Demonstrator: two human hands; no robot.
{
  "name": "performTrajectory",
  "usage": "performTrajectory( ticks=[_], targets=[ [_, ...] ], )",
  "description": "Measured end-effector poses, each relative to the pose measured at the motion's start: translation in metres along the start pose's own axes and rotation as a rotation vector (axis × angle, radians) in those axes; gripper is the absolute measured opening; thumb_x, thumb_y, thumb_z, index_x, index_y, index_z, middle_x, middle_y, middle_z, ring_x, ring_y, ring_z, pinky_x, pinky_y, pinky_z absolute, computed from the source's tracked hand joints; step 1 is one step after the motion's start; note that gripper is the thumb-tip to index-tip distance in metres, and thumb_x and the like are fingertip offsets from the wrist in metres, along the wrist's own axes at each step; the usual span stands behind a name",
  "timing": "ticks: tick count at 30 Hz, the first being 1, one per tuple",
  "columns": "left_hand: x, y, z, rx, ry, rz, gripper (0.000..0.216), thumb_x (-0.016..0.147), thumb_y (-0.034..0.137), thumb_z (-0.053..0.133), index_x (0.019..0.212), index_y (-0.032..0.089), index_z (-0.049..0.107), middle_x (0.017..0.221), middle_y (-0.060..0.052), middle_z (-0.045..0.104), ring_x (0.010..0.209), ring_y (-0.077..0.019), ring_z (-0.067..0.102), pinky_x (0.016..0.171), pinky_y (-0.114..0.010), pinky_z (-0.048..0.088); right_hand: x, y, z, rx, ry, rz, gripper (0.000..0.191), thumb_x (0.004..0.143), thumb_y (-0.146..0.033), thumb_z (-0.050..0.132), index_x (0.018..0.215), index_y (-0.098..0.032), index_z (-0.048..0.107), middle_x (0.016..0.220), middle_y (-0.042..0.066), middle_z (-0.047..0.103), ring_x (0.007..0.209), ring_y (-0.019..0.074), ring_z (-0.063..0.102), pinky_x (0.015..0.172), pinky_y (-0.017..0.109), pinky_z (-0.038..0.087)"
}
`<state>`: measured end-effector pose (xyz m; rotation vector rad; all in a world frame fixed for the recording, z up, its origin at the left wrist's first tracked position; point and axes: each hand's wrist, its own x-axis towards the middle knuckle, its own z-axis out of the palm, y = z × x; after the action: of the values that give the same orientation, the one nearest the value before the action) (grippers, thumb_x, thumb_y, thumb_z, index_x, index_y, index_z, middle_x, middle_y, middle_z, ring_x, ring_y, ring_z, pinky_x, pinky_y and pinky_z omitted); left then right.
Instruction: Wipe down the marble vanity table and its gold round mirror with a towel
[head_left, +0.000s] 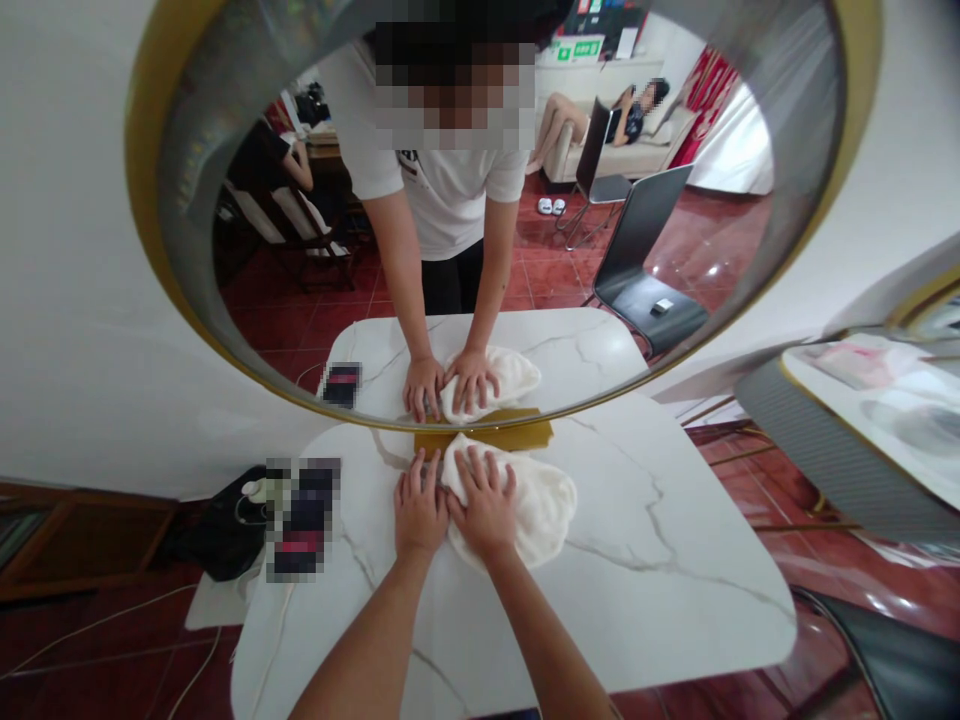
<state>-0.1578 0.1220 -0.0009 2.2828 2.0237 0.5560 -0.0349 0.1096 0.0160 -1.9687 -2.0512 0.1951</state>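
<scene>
A white fluffy cloth [544, 505] lies bunched on the white marble table [645, 590], close to the base of a big round mirror [142, 190]. My right hand [486, 505] rests flat on the cloth's left part with fingers stretched out. Beside it, my left hand [418, 507] lies flat on the tabletop, fingers extended, touching the cloth's left edge. The mirror reflects both hands and the cloth.
A blurred dark object [304, 520] sits at the table's left edge, with a black bag [225, 535] and cables beyond it. A dark chair [892, 660] stands at the lower right. The mirror reflects two seated people, chairs and a red tiled floor.
</scene>
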Motion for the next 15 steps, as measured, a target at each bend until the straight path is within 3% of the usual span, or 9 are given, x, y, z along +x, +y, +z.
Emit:
performTrajectory(
  ticks=[4,7,15],
  targets=[
    [0.000,-0.001,0.000,0.005,0.001,-0.003,0.058,0.082,0.018,0.046,0.138,0.023,0.035,0.144,-0.009,0.034,0.126,-0.0240,0.039,0.105,-0.043,0.031,0.001,0.007,-0.002,0.013,-0.016,-0.048,0.058,0.088,-0.048,0.040,0.142,-0.034,0.023,0.148,0.000,0.026,0.134,0.0263,0.022,0.107,0.050,0.007],
    [0.001,0.000,0.000,0.008,0.005,-0.005,0.057,0.083,0.016,0.043,0.139,0.023,0.034,0.144,-0.009,0.034,0.126,-0.0231,0.039,0.105,-0.043,0.031,0.001,0.027,-0.009,-0.007,-0.007,-0.083,0.058,0.087,-0.047,0.043,0.141,-0.035,0.024,0.148,-0.002,0.027,0.133,0.0244,0.024,0.107,0.047,0.008],
    [0.001,0.002,0.000,0.005,0.018,-0.026,0.057,0.083,0.015,0.042,0.139,0.025,0.034,0.144,-0.008,0.035,0.124,-0.0230,0.041,0.105,-0.044,0.031,-0.006,0.096,-0.031,-0.196,0.106,0.190,0.054,0.089,-0.042,0.041,0.140,-0.030,0.031,0.145,0.002,0.032,0.131,0.0261,0.026,0.105,0.048,0.014]
  ],
)
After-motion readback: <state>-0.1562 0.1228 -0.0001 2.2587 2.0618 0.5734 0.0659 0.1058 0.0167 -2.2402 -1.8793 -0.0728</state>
